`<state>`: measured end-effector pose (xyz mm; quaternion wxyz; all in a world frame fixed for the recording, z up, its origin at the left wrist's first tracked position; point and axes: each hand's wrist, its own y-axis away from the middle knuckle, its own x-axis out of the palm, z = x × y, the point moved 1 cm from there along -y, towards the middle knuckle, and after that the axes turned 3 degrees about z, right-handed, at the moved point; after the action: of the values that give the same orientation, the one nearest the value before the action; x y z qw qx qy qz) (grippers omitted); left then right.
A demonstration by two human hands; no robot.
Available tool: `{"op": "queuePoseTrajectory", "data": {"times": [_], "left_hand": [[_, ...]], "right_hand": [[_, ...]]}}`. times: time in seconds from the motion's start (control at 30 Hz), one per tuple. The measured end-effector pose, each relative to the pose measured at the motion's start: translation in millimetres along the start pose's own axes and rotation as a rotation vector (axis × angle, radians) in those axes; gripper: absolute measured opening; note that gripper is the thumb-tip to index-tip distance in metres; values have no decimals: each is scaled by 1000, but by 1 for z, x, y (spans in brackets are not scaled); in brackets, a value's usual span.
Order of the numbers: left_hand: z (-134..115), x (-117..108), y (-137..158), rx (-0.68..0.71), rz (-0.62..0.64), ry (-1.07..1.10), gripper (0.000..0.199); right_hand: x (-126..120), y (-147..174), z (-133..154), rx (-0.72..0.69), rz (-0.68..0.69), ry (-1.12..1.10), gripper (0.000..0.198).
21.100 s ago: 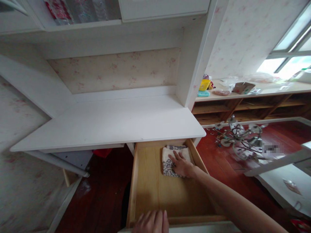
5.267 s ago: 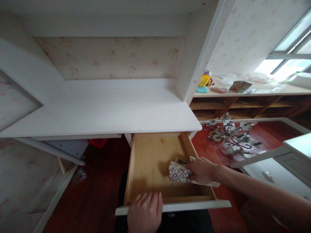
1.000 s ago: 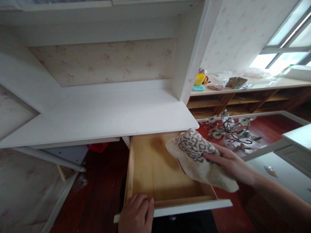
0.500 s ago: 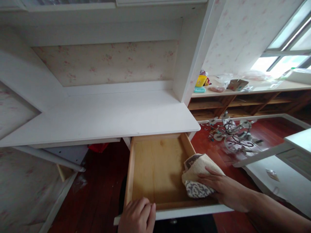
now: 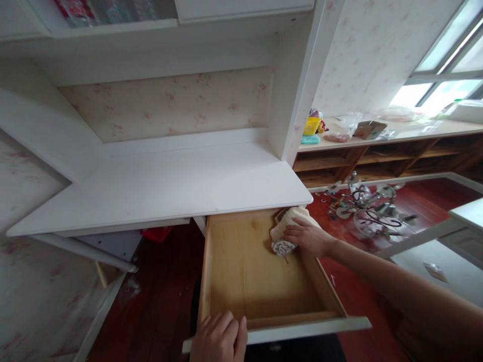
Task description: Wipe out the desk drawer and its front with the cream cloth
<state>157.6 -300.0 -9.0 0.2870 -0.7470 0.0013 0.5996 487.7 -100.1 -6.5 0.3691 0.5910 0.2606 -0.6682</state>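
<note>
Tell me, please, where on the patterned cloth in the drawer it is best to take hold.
Probably the bunched cream top of the cloth, from above: it rises in the drawer, where the right hand already presses it against the right wall.

Daylight comes in through the window point(image 5: 441, 75) at the upper right, which is blown out to white glare and brightens the shelf top below it. The white desk point(image 5: 169, 188) is evenly lit, while the floor beneath it lies in dim shadow. Straight edges bow toward the corners, and the picture is slightly soft throughout.
</note>
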Motion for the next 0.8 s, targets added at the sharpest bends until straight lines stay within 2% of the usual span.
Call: {"op": "queuePoseTrajectory", "data": {"times": [0.17,0.27,0.37,0.53,0.7,0.8], "left_hand": [[0,0,-1,-8,-12,-6,31],[0,-1,-3,-11,-13,1,32],[-1,-3,-4,-23,-7,19,32],[-2,-2,-4,-15,-13,19,29],[-2,1,-4,-5,-55,7,25],[-2,2,-3,-11,-60,7,24]], "right_hand": [[-2,-36,-26,5,-28,149,36],[-3,-42,-25,55,-27,157,36],[-4,-34,-15,141,4,136,38],[-6,11,27,231,66,26,39],[-11,74,96,289,74,-267,37],[-20,97,116,387,83,-450,33]]}}
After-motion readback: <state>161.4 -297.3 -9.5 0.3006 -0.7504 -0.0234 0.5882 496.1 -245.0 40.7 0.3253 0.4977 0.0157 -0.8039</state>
